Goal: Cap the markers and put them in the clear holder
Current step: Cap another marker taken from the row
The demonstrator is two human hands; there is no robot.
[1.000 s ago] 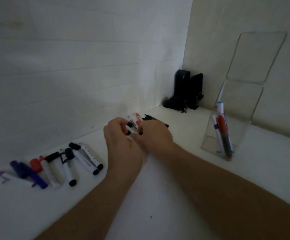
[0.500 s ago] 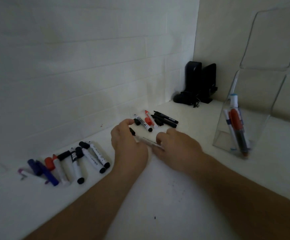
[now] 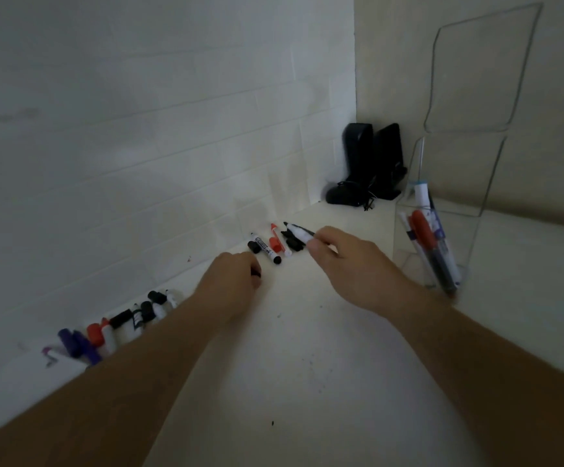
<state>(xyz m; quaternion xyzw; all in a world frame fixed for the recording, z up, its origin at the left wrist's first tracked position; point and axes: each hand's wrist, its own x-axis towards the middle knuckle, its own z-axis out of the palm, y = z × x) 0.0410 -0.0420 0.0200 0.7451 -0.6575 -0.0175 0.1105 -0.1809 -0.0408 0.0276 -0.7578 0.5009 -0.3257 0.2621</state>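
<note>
My right hand (image 3: 354,267) pinches the near end of a black-and-white marker (image 3: 300,232), which points away over a small pile of black pieces (image 3: 292,243) by the wall. My left hand (image 3: 231,281) is curled on the white counter, fingers closed on a small black cap (image 3: 256,273). Between the hands lie a black-ended marker (image 3: 266,249), a red marker (image 3: 275,238) and a loose black cap (image 3: 253,247). The clear holder (image 3: 486,210) stands at the right with a red-capped marker (image 3: 421,227) and a blue-topped one (image 3: 421,194) inside.
A row of several markers (image 3: 132,318) in black, red and purple lies along the wall at the left, partly hidden by my left forearm. Two black speakers (image 3: 371,163) stand in the far corner. White brick walls close off the back and right.
The hands have come apart. My right hand moved away to the far group and took hold of a marker there. My left hand stayed low, still closed.
</note>
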